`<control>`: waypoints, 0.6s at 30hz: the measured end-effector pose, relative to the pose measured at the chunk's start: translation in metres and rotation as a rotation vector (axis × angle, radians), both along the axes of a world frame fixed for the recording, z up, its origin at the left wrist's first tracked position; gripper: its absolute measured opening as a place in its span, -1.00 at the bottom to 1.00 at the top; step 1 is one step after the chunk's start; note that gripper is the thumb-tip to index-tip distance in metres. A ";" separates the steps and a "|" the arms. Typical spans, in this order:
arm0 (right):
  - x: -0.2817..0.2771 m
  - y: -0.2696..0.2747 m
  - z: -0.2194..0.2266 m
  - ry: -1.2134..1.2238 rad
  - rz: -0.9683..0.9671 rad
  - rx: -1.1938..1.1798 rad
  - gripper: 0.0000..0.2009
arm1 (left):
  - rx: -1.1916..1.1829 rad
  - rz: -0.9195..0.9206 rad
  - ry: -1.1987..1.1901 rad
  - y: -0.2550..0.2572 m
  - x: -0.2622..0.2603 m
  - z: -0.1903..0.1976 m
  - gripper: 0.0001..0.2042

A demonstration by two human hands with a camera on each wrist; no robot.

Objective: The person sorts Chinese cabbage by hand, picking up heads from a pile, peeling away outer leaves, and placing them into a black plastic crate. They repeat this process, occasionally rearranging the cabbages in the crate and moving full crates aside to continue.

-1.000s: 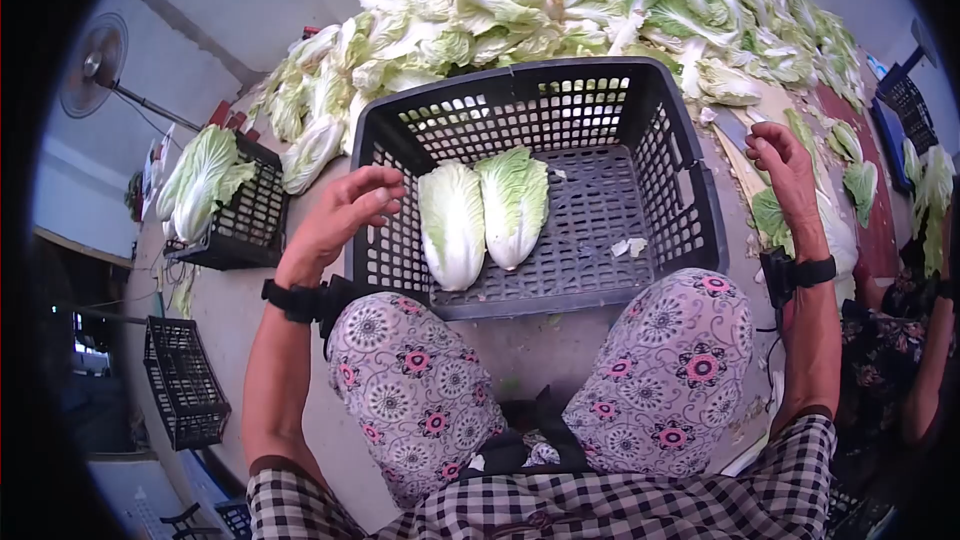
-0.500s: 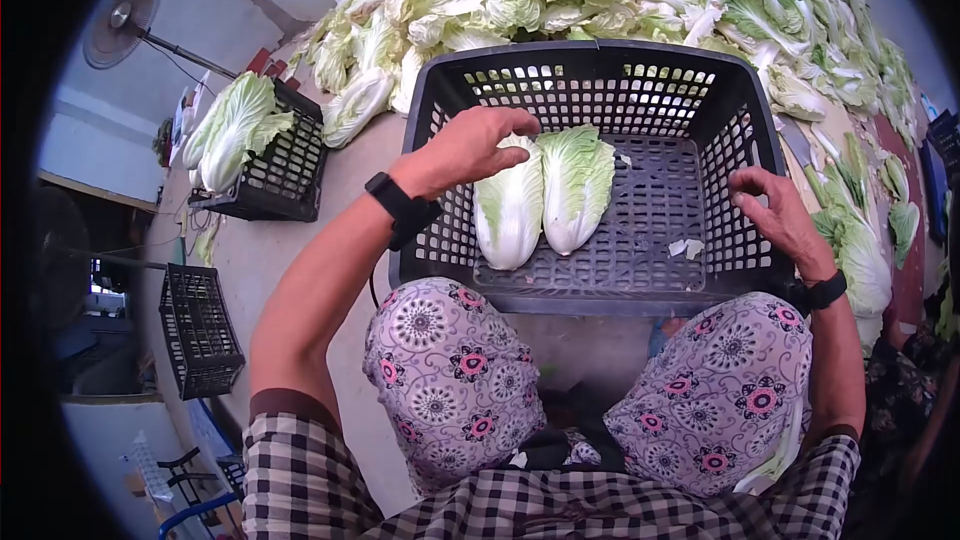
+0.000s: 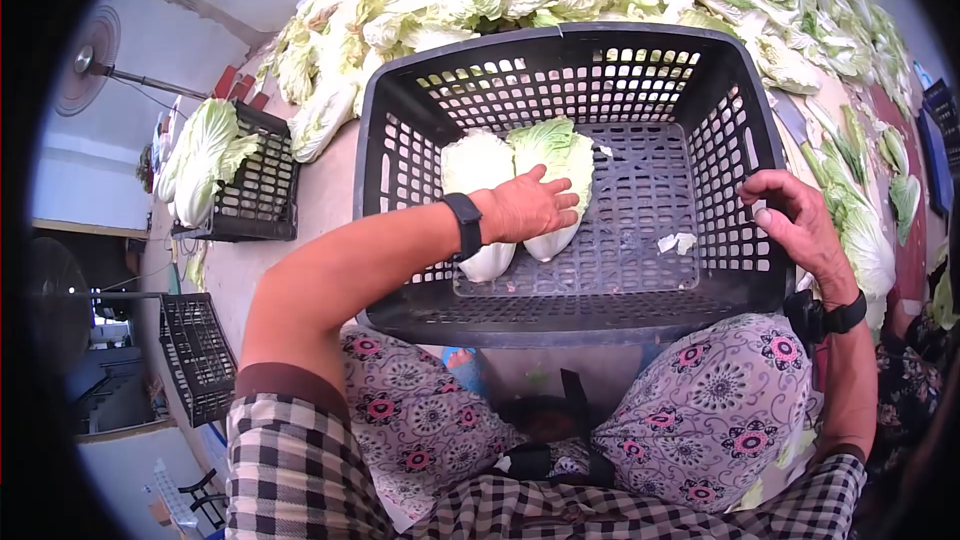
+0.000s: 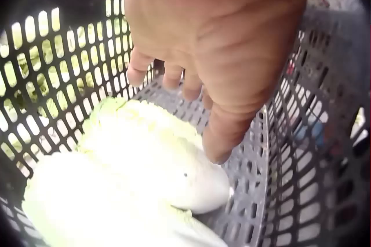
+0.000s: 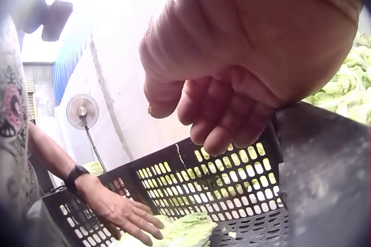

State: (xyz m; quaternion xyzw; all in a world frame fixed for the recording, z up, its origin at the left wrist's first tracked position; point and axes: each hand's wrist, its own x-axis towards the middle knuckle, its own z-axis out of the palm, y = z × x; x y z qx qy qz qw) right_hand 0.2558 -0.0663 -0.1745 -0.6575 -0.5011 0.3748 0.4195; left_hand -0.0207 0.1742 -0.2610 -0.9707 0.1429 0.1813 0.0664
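Note:
Two Chinese cabbages lie side by side in the left half of a black plastic crate (image 3: 620, 32): a paler left cabbage (image 3: 474, 162) and a greener right cabbage (image 3: 545, 143). My left hand (image 3: 525, 208) spreads over them, palm down, with its fingers out and nothing in its grasp. In the left wrist view the thumb (image 4: 219, 145) overlaps the white base of one cabbage. Beside the crate's right rim, my right hand (image 3: 800, 228) has loosely bent fingers and holds nothing. The right wrist view shows its fingertips (image 5: 217, 140) close by the crate wall.
A heap of cabbages and leaves (image 3: 450, 0) lies behind the crate. At left stand a second black crate (image 3: 255, 185) with cabbage on top, another crate (image 3: 195, 355) and a fan (image 3: 85, 60). Loose cabbage (image 3: 860, 240) lies at right; leaf scraps (image 3: 678, 242) dot the crate floor.
My left hand has swung from the crate's left side inward over the two cabbages, its fingers spreading. The right hand has come down to the right rim. The view has shifted slightly.

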 end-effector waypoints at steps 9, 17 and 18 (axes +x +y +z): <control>-0.001 -0.001 -0.012 0.160 -0.148 0.093 -0.68 | 0.198 -0.098 0.015 0.000 0.005 -0.084 -0.49; 0.000 -0.001 -0.016 0.138 -0.135 0.108 -0.69 | 0.029 -0.022 -0.047 0.001 0.007 -0.073 -0.41; 0.000 0.000 -0.016 0.146 -0.136 0.107 -0.69 | -0.045 0.063 -0.018 0.001 0.016 -0.050 -0.36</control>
